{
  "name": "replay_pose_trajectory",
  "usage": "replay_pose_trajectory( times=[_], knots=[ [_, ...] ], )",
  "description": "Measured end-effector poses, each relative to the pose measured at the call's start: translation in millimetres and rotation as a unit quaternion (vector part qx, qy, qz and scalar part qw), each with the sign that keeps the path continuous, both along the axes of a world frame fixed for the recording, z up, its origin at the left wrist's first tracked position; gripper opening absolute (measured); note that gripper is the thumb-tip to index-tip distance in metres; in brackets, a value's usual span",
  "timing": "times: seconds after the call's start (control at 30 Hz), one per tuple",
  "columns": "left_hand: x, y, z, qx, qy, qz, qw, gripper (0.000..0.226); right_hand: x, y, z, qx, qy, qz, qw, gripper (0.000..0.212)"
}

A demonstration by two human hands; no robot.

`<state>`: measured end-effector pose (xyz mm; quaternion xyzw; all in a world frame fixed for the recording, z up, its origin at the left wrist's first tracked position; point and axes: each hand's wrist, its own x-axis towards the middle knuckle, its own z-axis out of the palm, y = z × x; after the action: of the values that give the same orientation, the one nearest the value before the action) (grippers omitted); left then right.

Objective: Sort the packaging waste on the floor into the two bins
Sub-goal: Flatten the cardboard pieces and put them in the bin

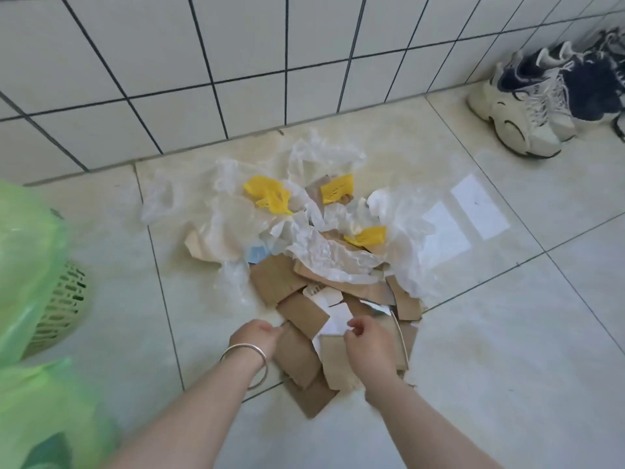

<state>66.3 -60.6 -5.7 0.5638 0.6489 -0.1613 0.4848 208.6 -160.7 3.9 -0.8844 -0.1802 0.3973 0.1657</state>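
- At the near left edge a green bag (40, 411) fills the corner, blurred; what it lines cannot be told.
- Bare floor (507, 384) lies open to the right of the arms and between the green bag and the left forearm.
- The left hand (255, 336), a metal bangle (248, 363) on its wrist, has its fingers curled on the left edge of a brown cardboard strip (297, 353) at the near end of the pile.
- The right hand (367, 340) is just beside it, pinching a white paper scrap (334, 321) that lies on the cardboard pieces (274, 277).
- Left of the pile, well apart from both hands, a green slotted bin (64, 306) stands with a green liner (27, 252) draped over it.
- Farther on, clear plastic film (236, 211) spreads over the pile's middle and far side, with three yellow foam pieces (269, 194) among it.
- A pair of sneakers (527, 106) sits far right against the tiled wall (169, 62), which closes off the far side.
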Motion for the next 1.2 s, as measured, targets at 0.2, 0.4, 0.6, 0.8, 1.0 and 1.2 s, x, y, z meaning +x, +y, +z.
replay_pose_trajectory(
  times=[0.2,0.4,0.6,0.8,1.0,1.2],
  knots=[
    [17.2,-15.6,-35.4,-0.001,-0.037,0.214,0.976,0.050,9.5,7.9,-29.9,0.014,-0.052,0.046,0.997,0.040],
    [37.0,-14.8,-49.7,-0.010,-0.098,0.291,0.952,0.047,-0.2,30.1,-43.4,-0.019,-0.072,0.053,0.996,0.066],
    [30.8,-10.9,-47.3,-0.062,-0.172,0.291,0.939,0.038,-2.8,36.0,-38.6,0.079,0.115,-0.019,0.990,0.022],
    [27.1,-7.7,-30.8,-0.120,-0.259,0.347,0.893,0.001,-2.4,35.0,-29.6,0.119,0.106,-0.005,0.987,0.024],
    [19.0,-11.2,-19.2,-0.124,-0.268,0.269,0.917,0.012,7.8,22.2,-17.1,0.109,0.171,-0.038,0.978,0.026],
    [3.3,-7.8,-29.5,-0.054,-0.192,0.152,0.968,0.012,2.4,-32.4,-26.6,-0.029,-0.067,0.266,0.961,0.039]
  ],
)
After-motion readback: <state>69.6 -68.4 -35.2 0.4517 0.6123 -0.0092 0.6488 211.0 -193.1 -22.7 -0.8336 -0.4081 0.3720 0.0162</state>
